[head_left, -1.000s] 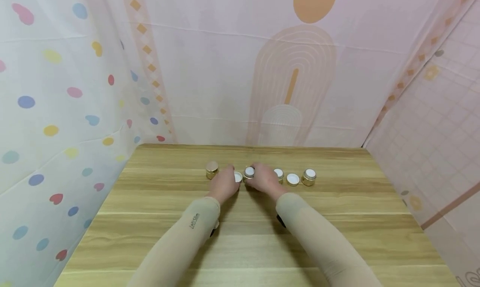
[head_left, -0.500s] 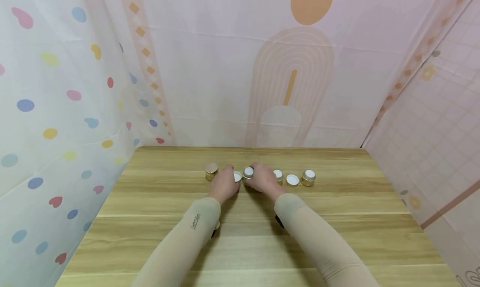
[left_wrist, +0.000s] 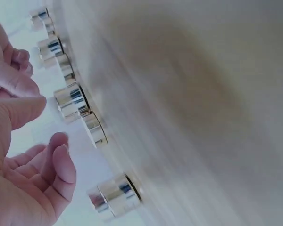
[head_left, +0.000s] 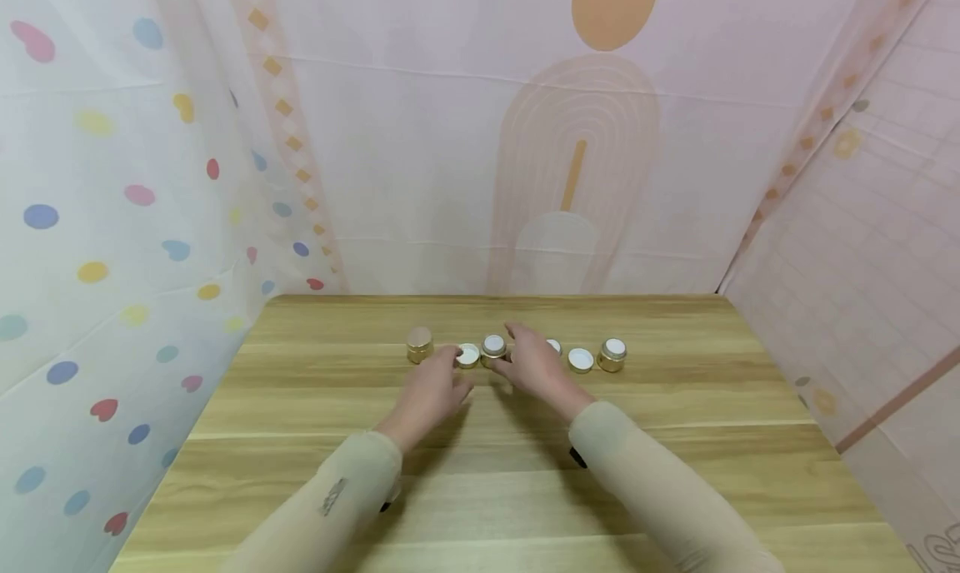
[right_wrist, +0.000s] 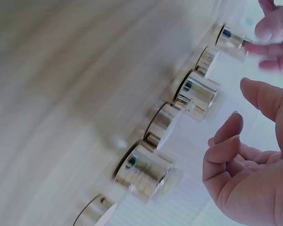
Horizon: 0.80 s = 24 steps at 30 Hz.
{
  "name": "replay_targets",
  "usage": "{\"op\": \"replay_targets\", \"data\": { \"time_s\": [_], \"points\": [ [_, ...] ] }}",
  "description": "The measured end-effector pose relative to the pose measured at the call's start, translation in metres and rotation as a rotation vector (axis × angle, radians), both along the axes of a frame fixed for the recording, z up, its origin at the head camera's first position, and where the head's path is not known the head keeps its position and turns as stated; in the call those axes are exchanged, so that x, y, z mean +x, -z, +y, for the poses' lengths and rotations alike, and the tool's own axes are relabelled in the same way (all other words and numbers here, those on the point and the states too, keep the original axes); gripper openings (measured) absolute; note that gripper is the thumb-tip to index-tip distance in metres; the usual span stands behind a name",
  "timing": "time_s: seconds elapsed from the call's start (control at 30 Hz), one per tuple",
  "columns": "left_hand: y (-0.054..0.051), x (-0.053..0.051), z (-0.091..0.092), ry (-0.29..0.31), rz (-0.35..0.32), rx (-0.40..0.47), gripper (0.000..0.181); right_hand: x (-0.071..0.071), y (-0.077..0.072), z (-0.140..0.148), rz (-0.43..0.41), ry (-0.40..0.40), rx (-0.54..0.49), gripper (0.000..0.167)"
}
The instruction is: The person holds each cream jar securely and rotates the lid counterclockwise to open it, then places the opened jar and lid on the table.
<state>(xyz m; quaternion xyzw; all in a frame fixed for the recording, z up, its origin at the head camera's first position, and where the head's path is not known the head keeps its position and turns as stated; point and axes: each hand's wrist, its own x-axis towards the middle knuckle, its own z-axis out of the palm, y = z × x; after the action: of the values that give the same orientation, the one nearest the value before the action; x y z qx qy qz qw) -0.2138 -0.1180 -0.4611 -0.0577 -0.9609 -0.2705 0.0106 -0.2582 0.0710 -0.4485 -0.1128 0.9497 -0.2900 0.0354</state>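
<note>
My left hand [head_left: 431, 388] is beside an upturned gold lid [head_left: 468, 356] with a white inside, its fingers loosely bent with nothing between them in the left wrist view. My right hand [head_left: 537, 363] hovers by an uncapped gold jar [head_left: 493, 345] with a white top. In the right wrist view, a gap separates its thumb and bent fingers from this jar [right_wrist: 196, 95]. That hand hides another upturned lid [right_wrist: 161, 125] in the head view and partly covers a second uncapped jar [head_left: 554, 346]. A capped jar [head_left: 420, 345] stands at the row's left end.
Farther right in the row lie one more upturned lid [head_left: 581, 360] and a third uncapped jar [head_left: 612, 355]. The row runs across the wooden table [head_left: 480, 490] near its back edge. Patterned cloth [head_left: 420, 165] hangs behind and on both sides.
My left hand has let go of the lid and drawn back toward me and left. The right hand has loosened from the jar and shifted slightly right. Lid and jar stay on the table.
</note>
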Motion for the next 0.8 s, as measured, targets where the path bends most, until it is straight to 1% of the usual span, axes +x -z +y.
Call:
{"op": "replay_targets", "data": {
  "time_s": [0.1, 0.17, 0.2, 0.27, 0.3, 0.37, 0.43, 0.5, 0.63, 0.7, 0.8],
  "points": [
    [0.001, 0.019, -0.015, -0.002, -0.013, 0.022, 0.048, 0.016, 0.001, 0.014, 0.003, -0.026, -0.056, 0.068],
    [0.003, 0.028, -0.027, -0.027, -0.019, 0.024, 0.049, 0.028, 0.005, 0.025, 0.004, -0.051, -0.098, 0.061],
    [0.004, 0.03, -0.033, -0.045, -0.023, 0.023, 0.052, 0.034, 0.006, 0.03, -0.002, -0.061, -0.108, 0.059],
    [0.005, 0.029, -0.046, -0.087, -0.012, 0.013, 0.058, 0.045, 0.009, 0.039, -0.025, -0.087, -0.146, 0.056],
    [0.005, 0.027, -0.051, -0.107, -0.001, 0.006, 0.062, 0.05, 0.01, 0.043, -0.029, -0.1, -0.153, 0.055],
    [0.006, 0.019, -0.06, -0.149, -0.003, -0.005, 0.07, 0.056, 0.013, 0.047, -0.039, -0.122, -0.163, 0.052],
    [0.006, 0.01, -0.066, -0.187, -0.026, 0.0, 0.077, 0.06, 0.016, 0.047, -0.05, -0.152, -0.171, 0.051],
    [0.007, 0.001, -0.068, -0.228, -0.071, 0.018, 0.084, 0.062, 0.019, 0.044, -0.045, -0.186, -0.168, 0.049],
    [0.009, -0.017, -0.066, -0.327, -0.164, 0.074, 0.095, 0.061, 0.021, 0.029, -0.052, -0.23, -0.173, 0.049],
    [0.01, -0.025, -0.063, -0.376, -0.188, 0.089, 0.095, 0.059, 0.02, 0.018, -0.062, -0.234, -0.176, 0.05],
    [0.009, -0.034, -0.057, -0.427, -0.206, 0.096, 0.092, 0.053, 0.017, 0.001, -0.1, -0.234, -0.2, 0.051]
  ]
}}
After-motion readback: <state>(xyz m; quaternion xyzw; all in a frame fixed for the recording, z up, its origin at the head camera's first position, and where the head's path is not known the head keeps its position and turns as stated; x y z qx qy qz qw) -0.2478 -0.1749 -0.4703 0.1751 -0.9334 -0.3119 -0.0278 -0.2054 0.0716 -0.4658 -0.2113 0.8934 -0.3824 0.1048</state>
